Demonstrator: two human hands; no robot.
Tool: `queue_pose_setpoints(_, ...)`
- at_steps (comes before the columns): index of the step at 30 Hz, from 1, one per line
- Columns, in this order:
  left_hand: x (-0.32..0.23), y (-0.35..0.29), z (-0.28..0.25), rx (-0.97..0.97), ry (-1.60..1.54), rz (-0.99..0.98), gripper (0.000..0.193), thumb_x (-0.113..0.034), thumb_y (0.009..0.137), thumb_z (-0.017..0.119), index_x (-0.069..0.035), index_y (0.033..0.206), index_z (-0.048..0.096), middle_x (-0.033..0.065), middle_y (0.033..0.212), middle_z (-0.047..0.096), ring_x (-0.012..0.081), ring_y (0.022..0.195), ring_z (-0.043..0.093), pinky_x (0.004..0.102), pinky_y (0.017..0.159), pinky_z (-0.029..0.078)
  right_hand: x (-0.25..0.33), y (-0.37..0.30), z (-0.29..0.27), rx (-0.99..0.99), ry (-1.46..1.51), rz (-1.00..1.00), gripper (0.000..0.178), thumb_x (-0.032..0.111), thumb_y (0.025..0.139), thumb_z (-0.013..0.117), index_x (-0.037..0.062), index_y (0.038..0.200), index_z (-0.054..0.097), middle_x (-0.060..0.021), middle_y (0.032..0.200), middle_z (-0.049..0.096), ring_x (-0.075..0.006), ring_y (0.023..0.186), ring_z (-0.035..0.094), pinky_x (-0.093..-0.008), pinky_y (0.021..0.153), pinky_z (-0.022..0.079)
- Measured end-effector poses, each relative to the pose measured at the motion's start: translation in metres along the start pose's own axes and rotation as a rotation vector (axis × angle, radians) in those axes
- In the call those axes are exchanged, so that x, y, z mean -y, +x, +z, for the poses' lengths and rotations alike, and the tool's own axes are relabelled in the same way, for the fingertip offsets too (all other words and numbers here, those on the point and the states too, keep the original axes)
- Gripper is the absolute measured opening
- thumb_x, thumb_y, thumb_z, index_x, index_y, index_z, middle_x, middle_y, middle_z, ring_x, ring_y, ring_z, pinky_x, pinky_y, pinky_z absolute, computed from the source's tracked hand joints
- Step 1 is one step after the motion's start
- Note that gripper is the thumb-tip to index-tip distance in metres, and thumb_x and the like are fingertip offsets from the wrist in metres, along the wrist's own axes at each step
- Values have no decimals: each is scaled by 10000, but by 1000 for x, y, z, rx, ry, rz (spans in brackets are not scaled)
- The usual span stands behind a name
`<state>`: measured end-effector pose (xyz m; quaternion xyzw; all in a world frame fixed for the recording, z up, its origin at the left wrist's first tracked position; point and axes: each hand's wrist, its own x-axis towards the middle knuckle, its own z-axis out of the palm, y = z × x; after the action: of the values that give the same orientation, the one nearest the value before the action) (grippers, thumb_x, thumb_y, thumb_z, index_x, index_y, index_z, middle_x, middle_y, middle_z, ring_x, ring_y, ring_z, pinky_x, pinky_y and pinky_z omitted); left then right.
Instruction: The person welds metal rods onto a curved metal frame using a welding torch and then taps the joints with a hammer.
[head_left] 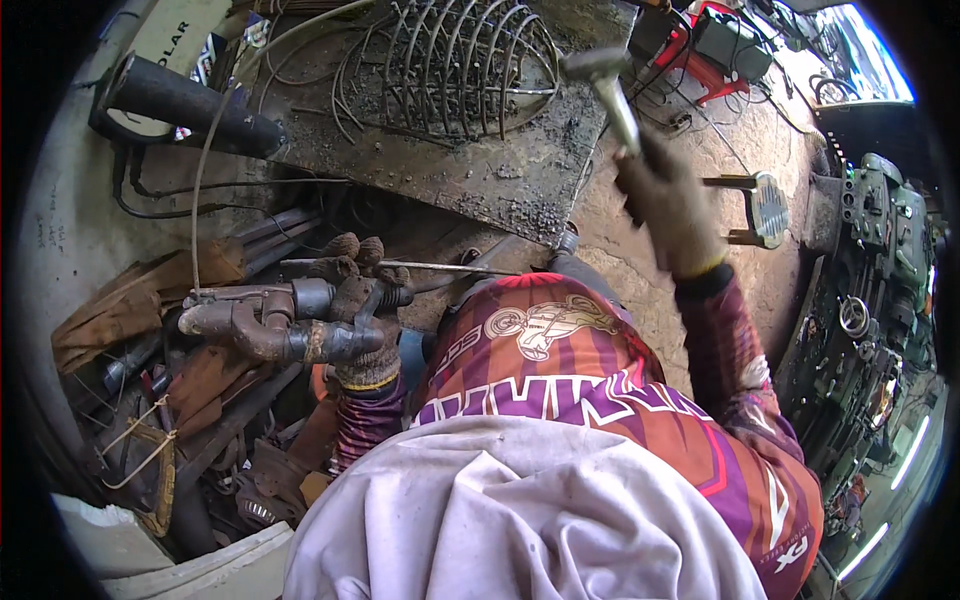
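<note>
In my gloved right hand (672,200), lifted on the right side, is a hammer (618,112), its head pointing up and left over the corner of the worktable. The hand is slightly blurred. My gloved left hand (355,285) is at the left, fingers curled around a thin metal rod (450,267) that runs toward my waist. Beside and partly in front of this hand is a rusty assembly of bent pipes (265,335); whether the palm touches it is hard to tell. A cage of curved metal rods (460,70) rests on the worktable (440,165).
Small dark bits litter the tabletop. A thick dark tube (195,108) lies at the table's left end, with cables nearby. Scrap metal and brown cloth (150,300) pile up at left. A small stool (768,208) and a green machine (880,230) stand at right.
</note>
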<state>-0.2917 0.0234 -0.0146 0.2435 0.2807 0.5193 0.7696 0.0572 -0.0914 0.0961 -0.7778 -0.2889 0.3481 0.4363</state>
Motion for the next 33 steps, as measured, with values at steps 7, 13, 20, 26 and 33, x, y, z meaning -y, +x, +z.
queue_pose_setpoints(7, 16, -6, 40, -34, 70, 136, 169, -161, 950, 667, -61, 1086, 661, 90, 1096, 671, 274, 1030, 668, 399, 853, 571, -32, 183, -82, 225, -129, -22, 360, 283, 983, 673, -28, 1161, 652, -22, 752, 605, -115, 581, 573, -293, 500, 469)
queue_pose_setpoints(13, 45, -40, 104, -107, 382, 312, 144, -160, 953, 659, -61, 1056, 671, 85, 1065, 681, 267, 1012, 673, 390, 866, 563, -66, 270, -98, 41, -930, -754, 474, 455, 973, 644, 60, 1229, 697, -121, 868, 718, -341, 839, 727, -461, 740, 563)
queue_pose_setpoints(20, 97, -64, 144, -139, 1212, 384, 124, -159, 956, 649, -60, 1022, 684, 79, 1028, 693, 260, 991, 680, 381, 882, 554, -9, 138, -72, -62, -588, -738, 551, 317, 924, 739, 118, 1408, 568, -231, 1227, 666, -391, 1113, 675, -437, 880, 568)
queue_pose_setpoints(26, 134, -71, 126, -79, 1753, 482, 117, -158, 959, 641, -59, 992, 694, 74, 997, 704, 254, 973, 686, 373, 895, 547, -15, 40, -64, 845, -394, -810, 413, 282, 946, 658, 80, 1307, 650, -191, 1106, 707, -381, 983, 700, -455, 853, 573)
queue_pose_setpoints(33, 129, -52, 108, 47, 1817, 533, 124, -157, 962, 632, -58, 957, 706, 68, 961, 716, 247, 953, 693, 363, 910, 538, -37, 52, -90, 483, -293, -647, 264, 160, 972, 635, 34, 1194, 697, -203, 906, 729, -337, 833, 736, -392, 728, 568)
